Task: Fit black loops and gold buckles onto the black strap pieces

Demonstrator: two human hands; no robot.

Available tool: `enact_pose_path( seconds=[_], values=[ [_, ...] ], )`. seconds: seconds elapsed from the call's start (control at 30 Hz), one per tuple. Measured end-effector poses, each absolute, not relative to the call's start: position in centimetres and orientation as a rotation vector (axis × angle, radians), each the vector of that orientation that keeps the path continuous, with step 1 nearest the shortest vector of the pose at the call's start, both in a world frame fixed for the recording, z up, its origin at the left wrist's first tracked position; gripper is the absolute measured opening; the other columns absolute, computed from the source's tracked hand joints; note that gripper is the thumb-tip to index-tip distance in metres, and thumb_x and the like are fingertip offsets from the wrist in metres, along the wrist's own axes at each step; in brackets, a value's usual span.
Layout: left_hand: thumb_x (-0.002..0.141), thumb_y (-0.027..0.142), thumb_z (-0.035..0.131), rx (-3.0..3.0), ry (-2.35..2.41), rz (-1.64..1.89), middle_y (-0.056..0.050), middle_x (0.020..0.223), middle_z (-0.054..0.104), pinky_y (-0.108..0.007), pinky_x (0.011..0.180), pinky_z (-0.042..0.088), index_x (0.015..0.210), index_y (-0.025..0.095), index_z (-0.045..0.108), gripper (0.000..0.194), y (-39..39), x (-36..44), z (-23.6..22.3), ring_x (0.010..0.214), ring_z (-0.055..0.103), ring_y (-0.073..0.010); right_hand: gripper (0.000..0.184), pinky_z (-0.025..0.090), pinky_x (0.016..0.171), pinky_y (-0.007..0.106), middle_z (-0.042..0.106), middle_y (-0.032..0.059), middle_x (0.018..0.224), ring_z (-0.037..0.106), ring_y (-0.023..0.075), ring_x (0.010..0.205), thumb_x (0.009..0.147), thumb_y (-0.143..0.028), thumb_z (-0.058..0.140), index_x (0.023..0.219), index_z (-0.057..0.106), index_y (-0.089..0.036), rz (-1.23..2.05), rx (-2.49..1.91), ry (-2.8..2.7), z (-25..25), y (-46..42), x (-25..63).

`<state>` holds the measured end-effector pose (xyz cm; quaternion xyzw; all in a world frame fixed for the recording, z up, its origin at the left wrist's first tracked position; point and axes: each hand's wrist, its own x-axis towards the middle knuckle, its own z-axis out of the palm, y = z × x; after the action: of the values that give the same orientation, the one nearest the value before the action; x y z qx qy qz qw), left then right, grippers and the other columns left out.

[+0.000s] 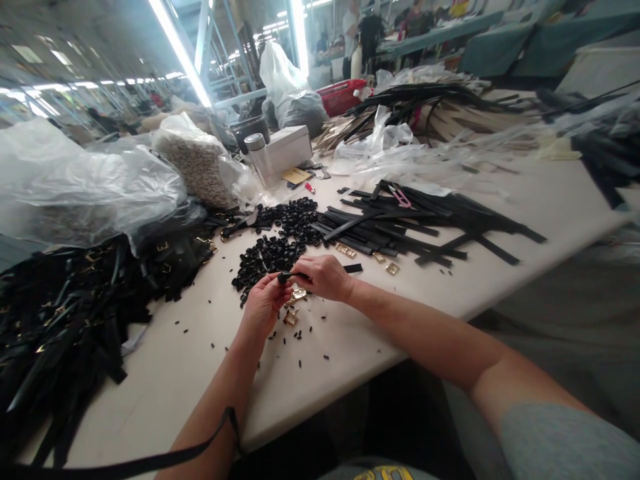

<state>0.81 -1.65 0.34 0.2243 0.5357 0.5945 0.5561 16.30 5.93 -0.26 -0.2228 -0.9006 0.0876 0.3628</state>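
Observation:
My left hand (265, 299) is closed, its thumb and fingertips pinching a small black piece (283, 277) that looks like a strap end or loop. Close against it, my right hand (325, 276) has its fingers bent around a dark strip at the same spot; the fingers hide most of it. Just below the hands lie gold buckles (291, 317). Behind them spreads a pile of small black loops (265, 257). Tiny black bits (300, 363) are scattered on the pale table (320, 393) near my forearms.
Flat black straps (400, 220) lie at right, with pink-handled snips (399, 196) on top. More gold buckles (393, 269) sit in front. A heap of buckled black straps (55, 320) covers the left. Behind stand a bottle (261, 159), a white box (290, 150) and plastic bags (193, 160).

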Motion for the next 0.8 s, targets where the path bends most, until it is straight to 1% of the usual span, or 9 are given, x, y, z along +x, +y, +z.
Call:
enact_pose_path(
  seconds=[0.1,0.27,0.37,0.47,0.67,0.8],
  values=[
    [0.061,0.021,0.078,0.549,1.243,1.404,-0.001,0.071,0.067,-0.018,0.057,0.052,0.083,0.014,0.064,0.026,-1.7,0.6,0.0,0.059,0.063,-0.0089,0.023,0.031,0.057,0.024,0.065,0.0024,0.076,0.056,0.0111,0.066,0.092,-0.032,0.05,0.08,0.062,-0.017,0.217,-0.552,-2.335,-0.2,5.8,16.3],
    [0.057,0.018,0.081,0.535,1.228,1.391,0.001,0.069,0.065,-0.014,0.055,0.051,0.079,0.013,0.066,0.028,-1.7,0.1,0.0,0.056,0.06,-0.0059,0.026,0.027,0.054,0.024,0.063,0.0014,0.075,0.053,0.0097,0.061,0.094,-0.034,0.048,0.081,0.063,-0.017,0.182,-0.516,-2.39,-0.3,6.0,16.6],
    [0.058,0.015,0.08,0.478,1.224,1.348,0.001,0.065,0.064,-0.012,0.053,0.05,0.078,0.013,0.065,0.025,-1.7,-0.2,0.1,0.055,0.06,-0.0056,0.027,0.025,0.054,0.025,0.062,0.0011,0.075,0.052,0.0095,0.061,0.094,-0.034,0.047,0.082,0.064,-0.017,0.149,-0.487,-2.436,-0.3,6.0,16.7],
    [0.06,0.013,0.079,0.479,1.244,1.297,0.001,0.063,0.063,-0.013,0.053,0.051,0.077,0.013,0.065,0.022,-1.8,-0.3,0.2,0.053,0.06,-0.0062,0.029,0.024,0.054,0.025,0.061,0.0013,0.075,0.051,0.0095,0.061,0.096,-0.035,0.045,0.08,0.063,-0.017,0.113,-0.45,-2.482,-0.1,6.0,16.9],
    [0.062,0.022,0.08,0.596,1.247,1.302,-0.003,0.071,0.068,-0.019,0.06,0.054,0.083,0.013,0.068,0.026,-2.0,-0.6,0.3,0.061,0.065,-0.0103,0.031,0.022,0.054,0.026,0.059,0.0011,0.074,0.049,0.0095,0.059,0.096,-0.036,0.044,0.079,0.061,-0.017,0.042,-0.447,-2.509,0.1,6.2,17.2],
    [0.058,0.025,0.084,0.638,1.256,1.275,-0.003,0.074,0.069,-0.019,0.059,0.053,0.081,0.013,0.069,0.03,-2.1,-0.7,0.2,0.058,0.063,-0.0088,0.032,0.023,0.054,0.026,0.062,0.0011,0.075,0.052,0.0101,0.061,0.097,-0.037,0.043,0.078,0.061,-0.018,0.023,-0.436,-2.537,0.2,6.1,17.2]
  ],
)
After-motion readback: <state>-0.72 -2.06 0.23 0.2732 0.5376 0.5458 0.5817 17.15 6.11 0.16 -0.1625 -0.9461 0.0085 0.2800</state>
